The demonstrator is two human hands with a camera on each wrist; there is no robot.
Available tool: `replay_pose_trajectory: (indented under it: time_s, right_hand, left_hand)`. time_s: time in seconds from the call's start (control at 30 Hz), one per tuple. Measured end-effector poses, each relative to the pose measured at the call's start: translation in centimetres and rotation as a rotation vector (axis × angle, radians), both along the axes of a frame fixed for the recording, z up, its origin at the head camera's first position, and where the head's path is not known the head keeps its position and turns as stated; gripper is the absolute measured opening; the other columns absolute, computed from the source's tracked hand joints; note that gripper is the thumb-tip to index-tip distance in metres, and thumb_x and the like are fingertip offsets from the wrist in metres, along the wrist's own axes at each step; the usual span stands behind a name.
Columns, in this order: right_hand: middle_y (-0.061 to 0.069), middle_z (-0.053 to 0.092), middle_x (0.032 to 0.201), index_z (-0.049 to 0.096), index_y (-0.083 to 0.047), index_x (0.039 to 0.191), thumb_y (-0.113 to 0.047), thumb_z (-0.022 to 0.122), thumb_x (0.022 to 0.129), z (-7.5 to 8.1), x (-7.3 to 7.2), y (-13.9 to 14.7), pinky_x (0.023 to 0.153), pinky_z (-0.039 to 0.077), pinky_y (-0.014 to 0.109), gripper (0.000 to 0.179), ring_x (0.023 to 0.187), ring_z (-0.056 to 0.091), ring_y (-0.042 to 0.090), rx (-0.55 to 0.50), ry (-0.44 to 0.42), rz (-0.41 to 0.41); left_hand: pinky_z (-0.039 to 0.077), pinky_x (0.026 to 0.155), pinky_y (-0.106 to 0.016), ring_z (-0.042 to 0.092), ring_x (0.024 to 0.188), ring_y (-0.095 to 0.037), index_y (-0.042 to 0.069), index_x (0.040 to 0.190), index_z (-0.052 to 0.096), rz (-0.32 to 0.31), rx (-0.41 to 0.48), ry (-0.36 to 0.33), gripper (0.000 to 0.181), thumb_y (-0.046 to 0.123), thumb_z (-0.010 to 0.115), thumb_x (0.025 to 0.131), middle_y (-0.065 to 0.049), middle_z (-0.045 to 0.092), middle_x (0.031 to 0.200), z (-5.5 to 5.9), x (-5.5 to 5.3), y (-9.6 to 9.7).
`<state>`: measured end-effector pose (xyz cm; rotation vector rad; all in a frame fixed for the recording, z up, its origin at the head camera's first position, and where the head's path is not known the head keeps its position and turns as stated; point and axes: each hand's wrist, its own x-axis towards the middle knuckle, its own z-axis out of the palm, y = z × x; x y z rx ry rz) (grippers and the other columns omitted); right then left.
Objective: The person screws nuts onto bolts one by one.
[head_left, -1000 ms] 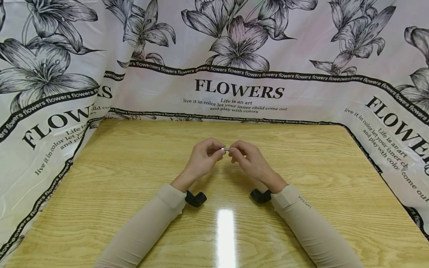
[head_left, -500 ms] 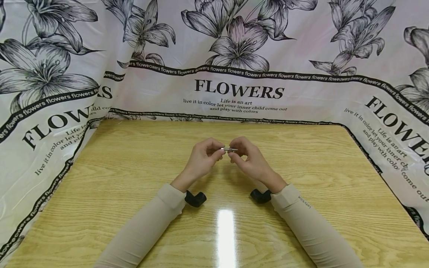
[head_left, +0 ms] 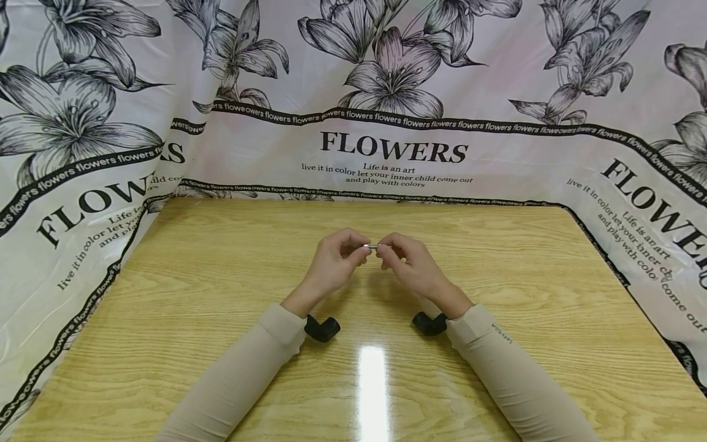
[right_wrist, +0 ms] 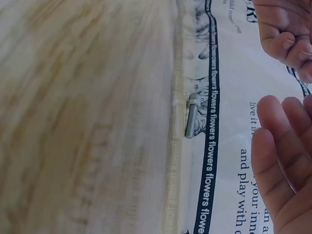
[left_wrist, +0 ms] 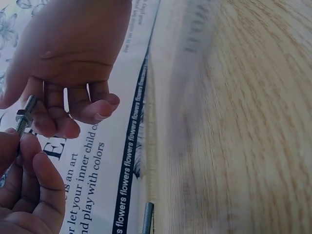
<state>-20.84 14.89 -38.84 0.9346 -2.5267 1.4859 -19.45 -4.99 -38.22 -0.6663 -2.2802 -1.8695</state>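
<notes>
In the head view, my left hand point(head_left: 334, 263) and right hand point(head_left: 411, 265) meet over the middle of the table around a small metal bolt point(head_left: 373, 247). The left thumb and fingers pinch one end. My right thumb and fingertips are at the other end, around a hex nut point(left_wrist: 23, 117) that shows on the thread in the left wrist view. Loosely curled remaining right fingers point(left_wrist: 95, 105) hold nothing. A second threaded piece point(left_wrist: 147, 217) appears at the lower border there. The right wrist view has a bolt with a nut point(right_wrist: 193, 114) overlapping the table's back edge.
The glossy wood-grain table point(head_left: 221, 276) carries a bright light reflection. Flower-printed white cloth point(head_left: 397, 153) rises behind and at both sides. Black curved pieces point(head_left: 323, 329) stick out at both wrists, beside the beige sleeves point(head_left: 248, 368).
Half a second ago the right fingers were spread, showing more of the bolt; now the right thumb and fingertips are drawn together over its end again. The left hand stays in place.
</notes>
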Motion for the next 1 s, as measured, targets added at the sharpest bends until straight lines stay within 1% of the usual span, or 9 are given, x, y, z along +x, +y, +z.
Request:
replay_pose_trajectory:
  time_s: [0.17, 0.27, 0.3, 0.4, 0.53, 0.63, 0.77, 0.93, 1.0]
  right_hand:
    - [0.01, 0.064, 0.108, 0.053, -0.012, 0.119, -0.019, 0.059, 0.096, -0.1, 0.0, 0.1, 0.066, 0.051, 0.04, 0.024, 0.078, 0.063, 0.016, -0.011, 0.01, 0.017]
    - [0.01, 0.063, 0.106, 0.05, -0.007, 0.119, -0.009, 0.059, 0.095, 0.1, 0.2, -0.1, 0.066, 0.051, 0.041, 0.025, 0.077, 0.063, 0.019, -0.031, 0.034, 0.03]
    - [0.012, 0.063, 0.104, 0.051, -0.004, 0.116, -0.005, 0.057, 0.095, 0.5, 0.5, -0.2, 0.066, 0.051, 0.039, 0.022, 0.076, 0.064, 0.021, -0.04, 0.04, 0.039]
    - [0.009, 0.062, 0.095, 0.057, -0.002, 0.107, -0.009, 0.053, 0.098, 0.6, 0.5, -0.3, 0.064, 0.051, 0.036, 0.012, 0.073, 0.063, 0.021, -0.038, 0.046, 0.035]
    - [0.001, 0.062, 0.087, 0.063, -0.008, 0.096, -0.023, 0.048, 0.102, 0.0, 0.0, -0.1, 0.065, 0.051, 0.034, 0.022, 0.073, 0.061, 0.016, -0.014, 0.047, 0.007]
    - [0.004, 0.062, 0.088, 0.063, -0.009, 0.095, -0.024, 0.047, 0.102, -0.1, 0.0, -0.1, 0.066, 0.051, 0.034, 0.023, 0.074, 0.061, 0.018, -0.011, 0.029, 0.002]
    - [0.01, 0.064, 0.097, 0.06, -0.009, 0.107, -0.023, 0.053, 0.1, 0.0, 0.0, 0.0, 0.063, 0.05, 0.037, 0.017, 0.074, 0.062, 0.019, -0.009, 0.013, 0.005]
    - [0.007, 0.065, 0.105, 0.053, -0.004, 0.118, -0.014, 0.063, 0.093, -0.1, 0.0, -0.1, 0.066, 0.051, 0.038, 0.029, 0.078, 0.063, 0.019, -0.021, 0.046, 0.011]
    - [0.008, 0.065, 0.099, 0.054, -0.002, 0.117, -0.01, 0.062, 0.093, 0.0, 0.1, -0.1, 0.065, 0.051, 0.038, 0.026, 0.076, 0.063, 0.021, -0.035, 0.067, 0.018]
  left_hand:
    - [0.055, 0.068, -0.032, 0.064, 0.075, -0.021, 0.002, 0.101, 0.066, -0.002, 0.008, -0.012, 0.01, 0.004, 0.065, 0.091, -0.01, 0.068, 0.09, 0.1, 0.0, 0.0]
    - [0.054, 0.069, -0.032, 0.064, 0.077, -0.025, -0.002, 0.103, 0.065, -0.008, 0.011, -0.018, 0.013, 0.005, 0.064, 0.091, -0.013, 0.068, 0.092, 0.1, 0.0, 0.0]
    - [0.054, 0.07, -0.032, 0.064, 0.078, -0.027, -0.003, 0.103, 0.064, -0.01, 0.009, -0.026, 0.014, 0.004, 0.064, 0.091, -0.016, 0.068, 0.093, 0.2, 0.0, 0.0]
    - [0.054, 0.071, -0.03, 0.064, 0.08, -0.035, -0.008, 0.104, 0.062, -0.016, 0.004, -0.03, 0.015, 0.0, 0.062, 0.091, -0.021, 0.067, 0.095, 1.4, 0.9, 0.0]
    - [0.053, 0.071, -0.028, 0.063, 0.082, -0.042, -0.01, 0.102, 0.061, -0.021, -0.003, -0.03, 0.013, -0.005, 0.06, 0.091, -0.025, 0.066, 0.095, 3.1, 2.1, 0.0]
    - [0.054, 0.071, -0.029, 0.063, 0.083, -0.042, -0.01, 0.103, 0.061, -0.024, -0.005, -0.03, 0.013, -0.004, 0.06, 0.091, -0.025, 0.066, 0.096, 3.1, 2.1, 0.0]
    - [0.054, 0.07, -0.029, 0.063, 0.081, -0.041, -0.011, 0.103, 0.061, -0.023, 0.001, -0.028, 0.013, -0.005, 0.06, 0.091, -0.024, 0.065, 0.095, 3.2, 2.1, 0.0]
    - [0.053, 0.07, -0.027, 0.062, 0.082, -0.042, -0.011, 0.102, 0.061, -0.032, 0.01, -0.035, 0.013, -0.005, 0.06, 0.091, -0.024, 0.065, 0.095, 3.1, 1.9, 0.0]
    - [0.053, 0.069, -0.027, 0.062, 0.082, -0.04, -0.011, 0.103, 0.061, -0.03, 0.007, -0.036, 0.014, -0.005, 0.06, 0.091, -0.024, 0.065, 0.095, 2.8, 1.7, 0.0]
